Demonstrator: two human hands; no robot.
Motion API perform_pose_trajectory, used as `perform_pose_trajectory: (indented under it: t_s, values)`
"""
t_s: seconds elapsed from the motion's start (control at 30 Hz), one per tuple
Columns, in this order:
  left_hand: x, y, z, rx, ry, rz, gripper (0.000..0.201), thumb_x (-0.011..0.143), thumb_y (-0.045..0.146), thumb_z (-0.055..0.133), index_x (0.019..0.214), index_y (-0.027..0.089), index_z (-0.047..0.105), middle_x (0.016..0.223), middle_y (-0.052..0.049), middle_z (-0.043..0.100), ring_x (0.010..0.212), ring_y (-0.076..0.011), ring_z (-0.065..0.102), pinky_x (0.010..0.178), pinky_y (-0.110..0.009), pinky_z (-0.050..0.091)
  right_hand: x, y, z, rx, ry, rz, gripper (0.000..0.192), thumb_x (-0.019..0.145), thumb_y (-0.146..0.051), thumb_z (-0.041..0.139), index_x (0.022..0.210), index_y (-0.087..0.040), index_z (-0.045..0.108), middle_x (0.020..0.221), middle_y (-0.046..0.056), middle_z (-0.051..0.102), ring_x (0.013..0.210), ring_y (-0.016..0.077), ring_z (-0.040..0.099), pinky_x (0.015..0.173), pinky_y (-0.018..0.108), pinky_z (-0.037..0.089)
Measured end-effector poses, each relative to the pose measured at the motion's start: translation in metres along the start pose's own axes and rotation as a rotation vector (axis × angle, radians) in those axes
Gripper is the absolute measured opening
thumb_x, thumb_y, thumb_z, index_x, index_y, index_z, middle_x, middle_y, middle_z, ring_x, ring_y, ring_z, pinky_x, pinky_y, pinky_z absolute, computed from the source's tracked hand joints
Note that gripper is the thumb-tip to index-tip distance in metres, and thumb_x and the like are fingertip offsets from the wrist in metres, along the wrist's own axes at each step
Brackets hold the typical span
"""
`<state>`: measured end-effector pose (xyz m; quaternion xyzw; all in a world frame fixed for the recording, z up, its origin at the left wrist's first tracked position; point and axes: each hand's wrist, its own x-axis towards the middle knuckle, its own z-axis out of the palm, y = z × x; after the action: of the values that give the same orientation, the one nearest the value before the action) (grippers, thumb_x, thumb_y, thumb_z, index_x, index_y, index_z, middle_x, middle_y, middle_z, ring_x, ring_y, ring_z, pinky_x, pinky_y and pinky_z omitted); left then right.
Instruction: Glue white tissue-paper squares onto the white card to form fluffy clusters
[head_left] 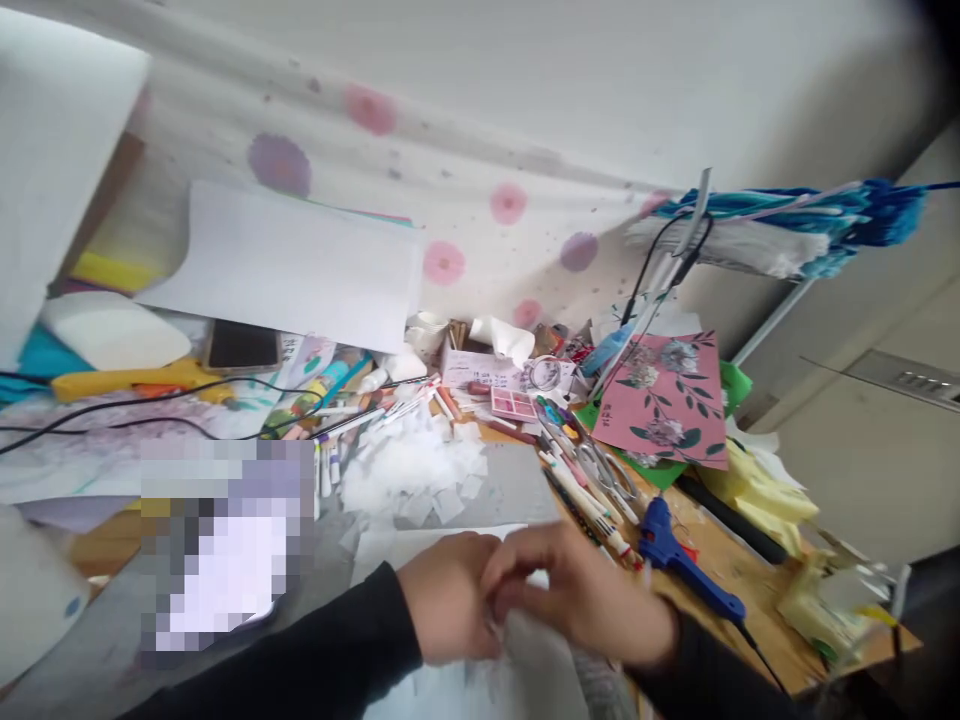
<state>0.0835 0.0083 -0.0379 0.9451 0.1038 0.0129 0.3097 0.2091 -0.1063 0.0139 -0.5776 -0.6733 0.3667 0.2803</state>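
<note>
My left hand (451,592) and my right hand (564,590) meet above a sheet of white paper (390,545) at the front of the desk. The fingers of my left hand are mostly covered by the right. On my right hand, thumb and forefinger curl into a pinch against the left hand. Whatever lies between the fingertips is too small and blurred to name. Just beyond both hands sits a heap of white fluffy stuffing (405,455), with small cut pieces of white paper (450,500) along its edge.
To the right lie a blue glue gun (686,560), scissors (607,470) and several pens (577,490). A pink floral card (664,400) leans behind them. On the left are a blurred-out lit screen (225,570), black cables (150,425) and a dark phone (244,345).
</note>
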Motion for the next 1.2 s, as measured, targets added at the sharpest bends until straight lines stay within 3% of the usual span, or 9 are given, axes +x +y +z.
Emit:
perform_pose_trajectory:
  t_s: [0.1,0.17,0.33,0.5,0.7,0.83,1.0,1.1,1.2]
  values:
    - [0.002,-0.002,0.003,0.038,0.01,0.029,0.017,0.06,0.026,0.079,0.073,0.021,0.07,0.082,-0.001,0.065,0.079,-0.0202,0.061,0.07,-0.029,0.045,0.058,0.02,-0.031,-0.249,0.153,0.009,0.007,0.087,-0.016,0.059,0.089,-0.013,0.066,0.088,0.005,0.067,0.084,0.0177,0.063,0.078,0.034,0.052]
    - [0.002,-0.001,0.004,0.072,0.011,0.048,0.016,0.06,0.026,0.078,0.072,0.02,0.07,0.081,-0.002,0.064,0.079,-0.022,0.061,0.071,-0.032,0.046,0.089,0.025,-0.037,-0.39,0.17,-0.031,0.012,0.085,-0.011,0.058,0.094,-0.012,0.066,0.094,0.007,0.067,0.086,0.0182,0.063,0.082,0.035,0.051]
    - [0.001,0.003,-0.001,0.114,0.001,0.057,0.019,0.059,0.029,0.081,0.071,0.019,0.072,0.077,-0.004,0.064,0.07,-0.0229,0.061,0.06,-0.032,0.046,0.143,0.022,-0.016,-0.697,0.023,-0.152,0.027,0.09,-0.029,0.061,0.113,-0.017,0.06,0.12,0.008,0.06,0.108,0.0234,0.058,0.091,0.047,0.048]
    - [0.0,0.005,-0.002,0.12,0.009,0.057,0.017,0.058,0.027,0.081,0.07,0.02,0.072,0.075,-0.005,0.064,0.067,-0.023,0.06,0.052,-0.032,0.043,0.171,0.022,-0.001,-0.887,-0.058,-0.125,0.031,0.092,-0.033,0.058,0.118,-0.017,0.058,0.121,0.008,0.059,0.103,0.0224,0.06,0.087,0.045,0.051]
    - [0.002,0.001,0.0,0.095,0.02,0.082,0.017,0.06,0.032,0.079,0.071,0.02,0.073,0.073,-0.006,0.064,0.065,-0.0222,0.059,0.055,-0.033,0.043,0.167,0.028,-0.013,-0.798,0.058,0.021,0.03,0.092,-0.033,0.057,0.118,-0.017,0.058,0.119,0.008,0.06,0.099,0.021,0.062,0.084,0.042,0.053]
    - [0.004,-0.001,0.001,0.032,0.025,0.047,0.023,0.059,0.036,0.079,0.074,0.02,0.072,0.077,-0.005,0.064,0.067,-0.0206,0.059,0.059,-0.032,0.045,0.146,0.038,-0.03,-0.582,0.153,0.097,0.03,0.092,-0.033,0.057,0.117,-0.016,0.058,0.116,0.007,0.061,0.096,0.0203,0.063,0.081,0.041,0.053]
    - [0.003,0.001,0.001,-0.063,0.054,0.006,0.014,0.062,0.03,0.076,0.067,0.019,0.069,0.073,-0.002,0.06,0.066,-0.0189,0.057,0.063,-0.031,0.045,0.129,0.046,-0.037,-0.251,0.189,0.136,0.028,0.092,-0.033,0.057,0.113,-0.016,0.059,0.111,0.007,0.063,0.091,0.0185,0.064,0.078,0.039,0.054]
    - [0.002,0.002,-0.002,-0.155,0.112,-0.02,0.01,0.063,0.025,0.074,0.063,0.019,0.066,0.071,0.0,0.059,0.063,-0.0155,0.055,0.062,-0.029,0.043,0.121,0.04,-0.036,-0.026,0.195,0.135,0.021,0.092,-0.032,0.058,0.103,-0.014,0.061,0.095,0.004,0.066,0.079,0.0151,0.065,0.071,0.034,0.055]
    - [0.002,0.003,-0.009,-0.264,0.242,-0.084,0.013,0.065,0.022,0.068,0.057,0.018,0.058,0.067,0.0,0.057,0.062,-0.0144,0.053,0.063,-0.029,0.042,0.1,0.03,-0.04,0.167,0.234,0.119,0.013,0.085,-0.027,0.061,0.083,-0.015,0.057,0.073,0.0,0.065,0.067,0.0131,0.065,0.067,0.03,0.054]
